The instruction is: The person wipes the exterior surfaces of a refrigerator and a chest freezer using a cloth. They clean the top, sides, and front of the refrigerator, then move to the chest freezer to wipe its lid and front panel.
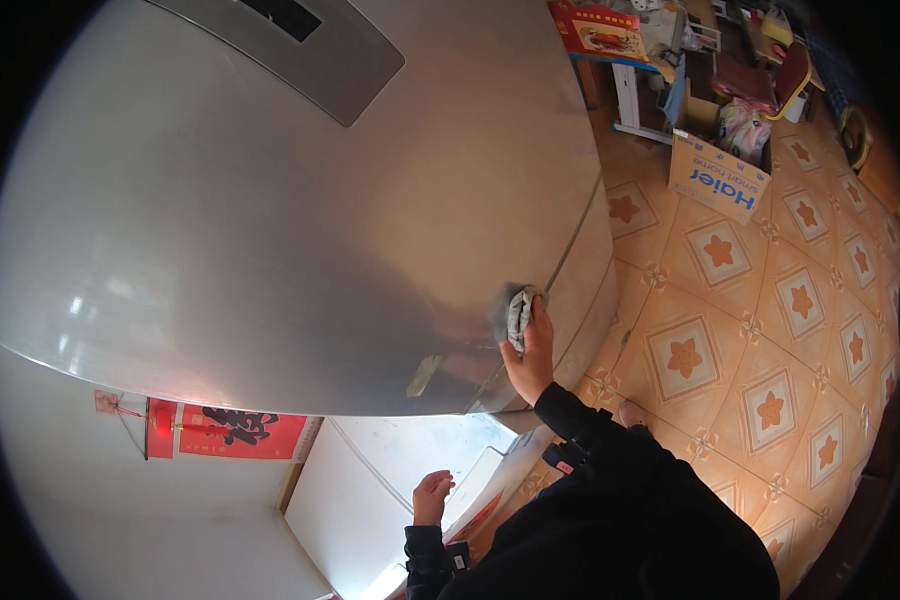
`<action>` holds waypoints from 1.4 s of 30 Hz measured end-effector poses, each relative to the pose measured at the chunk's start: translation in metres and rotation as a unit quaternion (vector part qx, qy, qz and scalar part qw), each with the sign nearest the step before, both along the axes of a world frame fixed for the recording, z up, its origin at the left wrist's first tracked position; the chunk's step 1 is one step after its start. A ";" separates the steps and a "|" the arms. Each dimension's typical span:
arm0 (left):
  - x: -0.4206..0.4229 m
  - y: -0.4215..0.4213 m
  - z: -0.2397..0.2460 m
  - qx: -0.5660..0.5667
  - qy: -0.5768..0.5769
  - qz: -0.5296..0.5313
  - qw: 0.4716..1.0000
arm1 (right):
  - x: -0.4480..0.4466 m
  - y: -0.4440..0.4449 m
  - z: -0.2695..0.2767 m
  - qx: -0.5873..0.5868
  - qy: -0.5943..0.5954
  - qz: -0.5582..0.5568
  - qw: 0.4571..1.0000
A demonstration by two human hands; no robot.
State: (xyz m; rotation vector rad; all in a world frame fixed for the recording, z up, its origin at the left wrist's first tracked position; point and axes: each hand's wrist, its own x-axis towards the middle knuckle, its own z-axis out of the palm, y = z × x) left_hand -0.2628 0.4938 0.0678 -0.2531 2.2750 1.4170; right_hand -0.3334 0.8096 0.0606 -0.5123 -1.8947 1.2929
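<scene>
A grey folded cloth (pixel 521 319) is held in my right hand (pixel 531 356), pressed on the lower part of a large silver-grey refrigerator door (pixel 307 210), close to the seam between its panels. A dark display panel (pixel 292 19) is set in the door's upper part. Left of the cloth, a small yellowish patch (pixel 424 375) marks the door surface. My left hand (pixel 433 496) hangs in front of a white appliance (pixel 390 465), its fingers slightly curled with nothing visible in them.
Patterned floor tiles (pixel 682 356) lie to the right. An open cardboard box (pixel 720 176) holding plastic bags stands beside a cluttered table (pixel 630 67) and a red chair (pixel 791 79). Red wall hangings (pixel 240 431) are at the lower left. My shoe (pixel 632 414) shows on the floor.
</scene>
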 end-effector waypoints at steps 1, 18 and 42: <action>0.000 -0.001 0.000 -0.001 0.004 0.006 1.000 | -0.002 0.001 0.001 0.009 -0.009 0.015 1.000; 0.010 -0.008 0.006 -0.008 0.005 0.019 1.000 | 0.010 -0.003 0.007 0.032 -0.002 0.033 0.999; 0.008 0.003 0.002 -0.020 -0.012 0.004 1.000 | 0.038 -0.024 -0.011 0.122 -0.052 0.123 0.984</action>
